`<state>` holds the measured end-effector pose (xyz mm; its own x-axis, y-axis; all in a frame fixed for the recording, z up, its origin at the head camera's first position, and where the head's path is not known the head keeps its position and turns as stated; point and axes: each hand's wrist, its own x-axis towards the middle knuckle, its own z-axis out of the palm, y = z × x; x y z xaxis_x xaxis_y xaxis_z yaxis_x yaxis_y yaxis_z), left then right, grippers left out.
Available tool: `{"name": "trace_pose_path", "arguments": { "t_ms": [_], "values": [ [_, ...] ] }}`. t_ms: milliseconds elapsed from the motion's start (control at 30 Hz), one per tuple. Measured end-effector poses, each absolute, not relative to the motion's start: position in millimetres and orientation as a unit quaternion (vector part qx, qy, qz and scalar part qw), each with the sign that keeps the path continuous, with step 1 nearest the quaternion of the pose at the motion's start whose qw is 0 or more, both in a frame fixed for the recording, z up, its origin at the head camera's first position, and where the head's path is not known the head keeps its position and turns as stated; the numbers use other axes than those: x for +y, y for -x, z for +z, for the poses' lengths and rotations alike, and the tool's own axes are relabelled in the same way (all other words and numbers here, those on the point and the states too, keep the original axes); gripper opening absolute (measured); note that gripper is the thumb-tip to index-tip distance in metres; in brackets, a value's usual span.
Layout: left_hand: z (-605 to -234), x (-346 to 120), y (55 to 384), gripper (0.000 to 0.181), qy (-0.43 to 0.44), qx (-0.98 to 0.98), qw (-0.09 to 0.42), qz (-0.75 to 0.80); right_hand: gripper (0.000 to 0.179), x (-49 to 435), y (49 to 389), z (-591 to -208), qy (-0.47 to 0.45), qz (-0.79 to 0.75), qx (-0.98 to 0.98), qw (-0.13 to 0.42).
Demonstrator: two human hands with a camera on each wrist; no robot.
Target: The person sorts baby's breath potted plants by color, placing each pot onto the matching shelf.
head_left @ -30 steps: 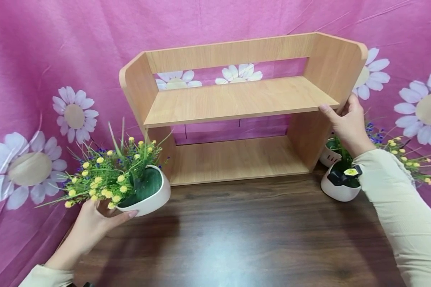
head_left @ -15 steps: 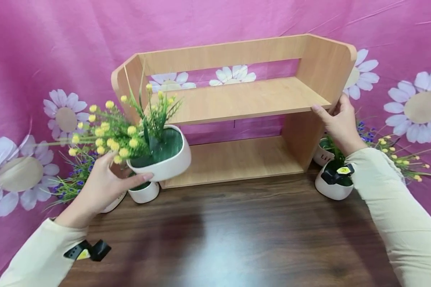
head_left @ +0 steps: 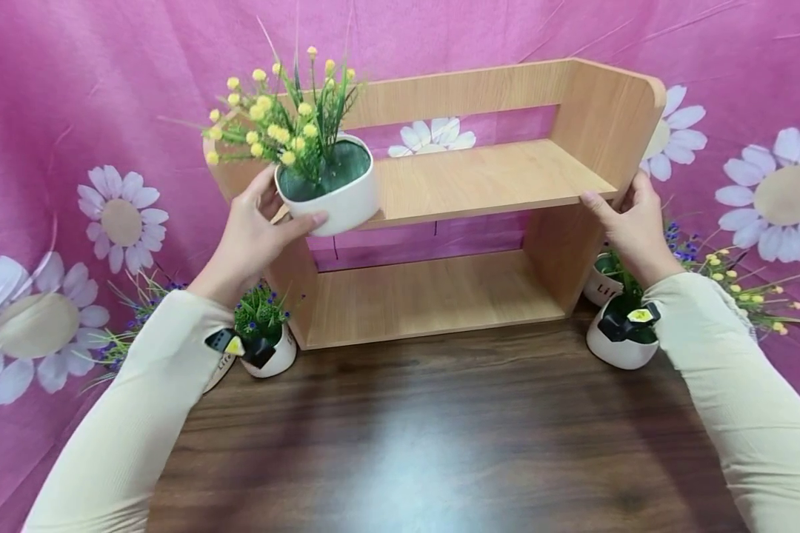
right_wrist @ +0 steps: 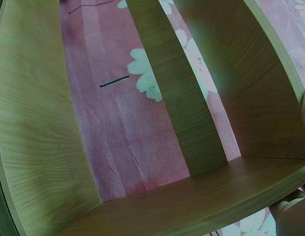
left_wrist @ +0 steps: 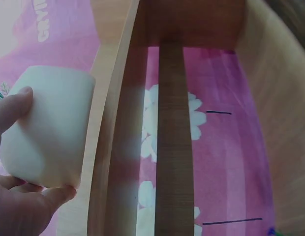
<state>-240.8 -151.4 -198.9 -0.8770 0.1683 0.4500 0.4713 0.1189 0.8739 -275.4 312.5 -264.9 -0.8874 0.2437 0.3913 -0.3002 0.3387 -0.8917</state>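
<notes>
My left hand (head_left: 250, 229) holds a white flowerpot (head_left: 347, 203) with artificial yellow flowers and grass in front of the upper left of a two-tier wooden shelf (head_left: 467, 181). The thumb lies on the pot's front, and in the left wrist view fingers grip the underside of the white pot (left_wrist: 51, 128) beside the upper board. Over at the shelf's right side, my right hand (head_left: 636, 233) grips the end of the upper board, thumb in front and fingers round the side panel. Only part of the right hand (right_wrist: 292, 211) shows in the right wrist view.
A white pot with blue flowers (head_left: 276, 355) stands left of the shelf, near a pot lettered "Life" (head_left: 218, 374) partly behind my sleeve. Right of it are a white pot (head_left: 620, 344) and another lettered pot (head_left: 600, 285). A pink flowered cloth (head_left: 173, 44) hangs behind the brown table (head_left: 400, 429).
My left hand has lifted the yellow-flowered pot up and right, from beside the shelf's lower left to the upper tier's height. The right hand keeps its grip on the shelf.
</notes>
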Motion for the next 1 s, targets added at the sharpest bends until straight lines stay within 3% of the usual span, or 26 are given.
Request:
{"name": "trace_pose_path", "arguments": {
  "t_ms": [200, 633, 1000],
  "values": [
    [-192, -139, 267, 0.071, 0.173, -0.733, 0.118, -0.647, 0.066, 312, 275, -265, -0.024, 0.578, -0.78, 0.239],
    [-189, -137, 301, 0.076, 0.134, -0.757, 0.031, -0.639, 0.067, 313, 276, -266, -0.016, 0.57, -0.786, 0.239],
    [-197, -146, 307, 0.072, 0.157, -0.767, 0.063, -0.619, 0.067, 313, 275, -267, -0.01, 0.566, -0.791, 0.233]
  ]
}}
